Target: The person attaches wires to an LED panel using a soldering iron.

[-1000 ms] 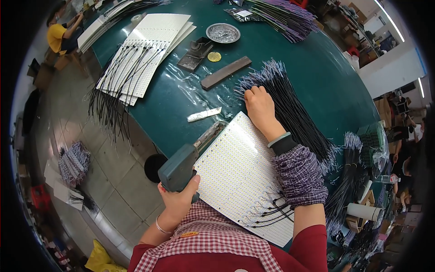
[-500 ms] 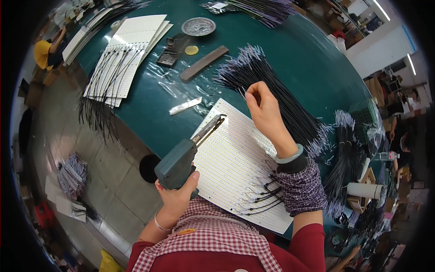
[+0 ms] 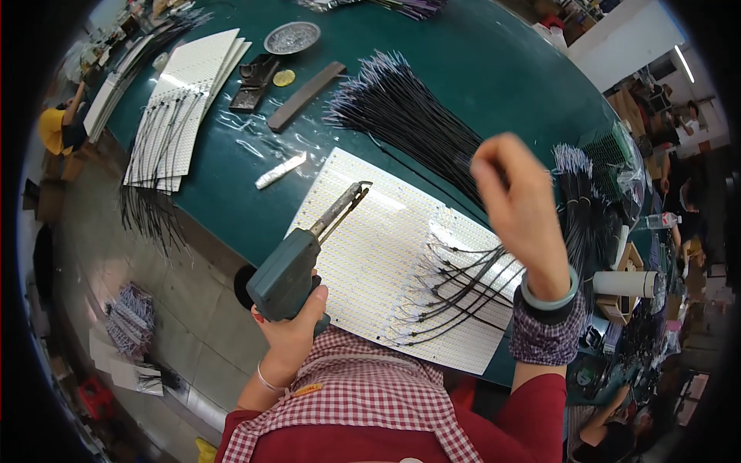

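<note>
Teal-green soldering gun [image 3: 287,272] is clenched in the left hand [image 3: 293,328], its forked metal tip resting over the white LED panel [image 3: 378,231] near the panel's upper left part. Right hand [image 3: 519,208] has lifted off the black wire bundle [image 3: 401,116], where it was reaching a second ago, and is now raised above the panel's right side; fingers look curled shut, likely pinching a single black wire, but the wire itself is too thin and blurred to confirm, so cannot tell. Gun has stayed in roughly the same spot over the panel. Judging by that, one more lead has been picked and is coming in for soldering. Already-attached black leads [image 3: 455,289] fan out along the panel's lower right edge. Panel lies flat on the green table [image 3: 478,62], touching its near edge. Also on the table: a stack of finished panels [image 3: 181,100] with wires hanging off, a metal dish [image 3: 292,36], a dark bar [image 3: 306,96], a small white tube [image 3: 279,170].
</note>
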A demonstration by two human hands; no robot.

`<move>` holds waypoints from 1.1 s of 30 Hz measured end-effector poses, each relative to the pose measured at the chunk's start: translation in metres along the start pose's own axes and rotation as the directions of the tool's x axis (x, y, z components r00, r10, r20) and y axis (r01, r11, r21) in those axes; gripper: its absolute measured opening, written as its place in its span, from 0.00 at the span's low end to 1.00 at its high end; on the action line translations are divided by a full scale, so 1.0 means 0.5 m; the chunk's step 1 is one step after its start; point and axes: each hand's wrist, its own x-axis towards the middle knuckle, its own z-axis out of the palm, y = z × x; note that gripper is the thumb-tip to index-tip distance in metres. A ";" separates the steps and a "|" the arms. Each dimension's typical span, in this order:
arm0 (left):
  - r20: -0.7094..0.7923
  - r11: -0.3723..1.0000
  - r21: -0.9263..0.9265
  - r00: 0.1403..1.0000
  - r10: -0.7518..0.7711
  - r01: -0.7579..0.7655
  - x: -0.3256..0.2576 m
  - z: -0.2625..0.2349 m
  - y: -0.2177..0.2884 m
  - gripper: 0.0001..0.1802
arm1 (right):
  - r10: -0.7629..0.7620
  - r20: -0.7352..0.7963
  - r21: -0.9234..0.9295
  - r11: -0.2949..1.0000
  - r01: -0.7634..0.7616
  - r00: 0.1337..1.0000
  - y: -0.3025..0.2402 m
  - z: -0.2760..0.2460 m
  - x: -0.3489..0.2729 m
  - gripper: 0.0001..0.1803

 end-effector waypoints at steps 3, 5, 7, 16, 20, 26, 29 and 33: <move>0.055 0.999 0.019 0.998 -0.037 0.036 -0.002 0.016 0.001 0.16 | 0.225 0.263 -0.004 0.973 -0.232 0.938 0.045 0.022 -0.090 0.04; 0.090 0.997 0.038 0.994 -0.065 0.062 -0.001 0.029 -0.004 0.16 | 0.361 0.262 0.046 0.922 -0.385 0.895 0.077 0.055 -0.137 0.04; 0.176 0.997 0.055 0.983 -0.056 0.047 -0.001 0.041 -0.009 0.15 | 0.416 0.234 0.091 0.890 -0.446 0.879 0.093 0.088 -0.165 0.05; 0.290 0.983 0.154 0.946 -0.146 0.105 0.001 0.074 -0.016 0.08 | 0.470 0.005 0.102 0.878 -0.468 0.883 0.128 0.141 -0.204 0.05; 0.324 0.973 0.222 0.937 -0.128 0.056 0.004 0.083 -0.019 0.07 | 0.468 -0.022 0.101 0.880 -0.464 0.883 0.127 0.149 -0.206 0.05; 0.343 0.972 0.230 0.932 -0.119 0.040 0.010 0.093 -0.024 0.06 | 0.433 -0.042 0.088 0.899 -0.428 0.900 0.129 0.152 -0.206 0.06; 0.346 0.967 0.249 0.928 -0.135 0.047 0.009 0.096 -0.025 0.06 | 0.427 -0.048 0.089 0.902 -0.422 0.903 0.131 0.152 -0.206 0.06; 0.376 0.960 0.279 0.917 -0.131 0.023 0.012 0.096 -0.027 0.06 | 0.406 -0.050 0.084 0.912 -0.401 0.912 0.133 0.153 -0.206 0.06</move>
